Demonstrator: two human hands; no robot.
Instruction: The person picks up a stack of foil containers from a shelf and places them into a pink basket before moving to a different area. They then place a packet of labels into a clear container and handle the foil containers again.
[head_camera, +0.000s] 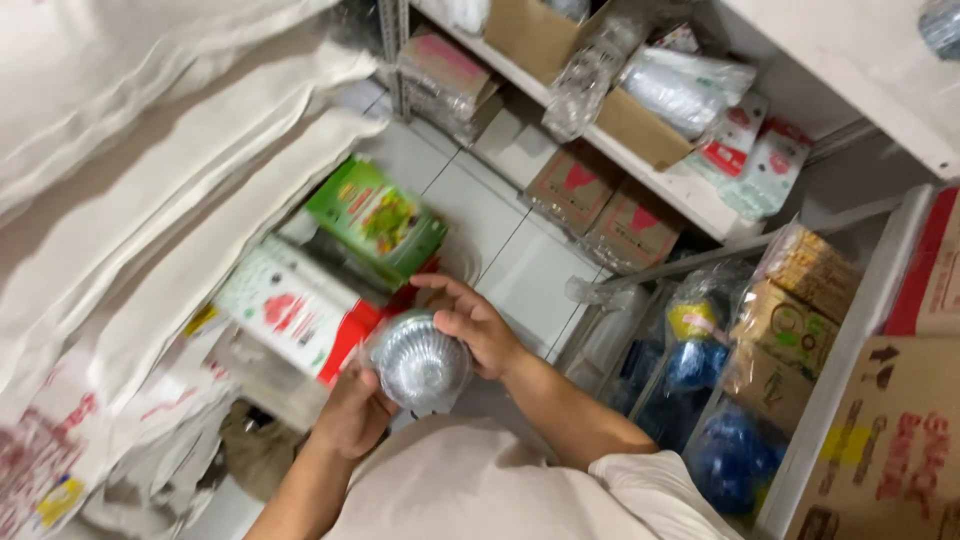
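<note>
Cramped storeroom aisle, white tiled floor (480, 215) showing between stock on both sides. Stacked pale sacks (150, 170) leaning along one flank; metal shelving (690, 195) with cardboard boxes (575, 185) and bagged plastic cups (590, 75) along the other. Lower down, a white rack (850, 340) crowded with wrapped cartons and blue bagged goods (735, 455). Just beyond the hands, a green carton (375, 220) tilted over a white and red carton (295, 310).

Held over the floor, close to the body: a shiny stack of foil cups in clear wrap (420, 362).

Risk, by the look of things: slick wrap sliding through the palms and dropping onto the tiles, or thin foil denting under too firm a squeeze. Elbows close to the rack, so also a chance of knocking bagged goods loose.

Left hand (350, 410) cupped beneath and beside the stack, fingers curled partly closed against the wrap. Right hand (475, 325) draped over the top and far side, fingers spread and bent, thumb pressed near the rim. Neither hand fully closed; both bearing on the wrap, stack pinched between them.
</note>
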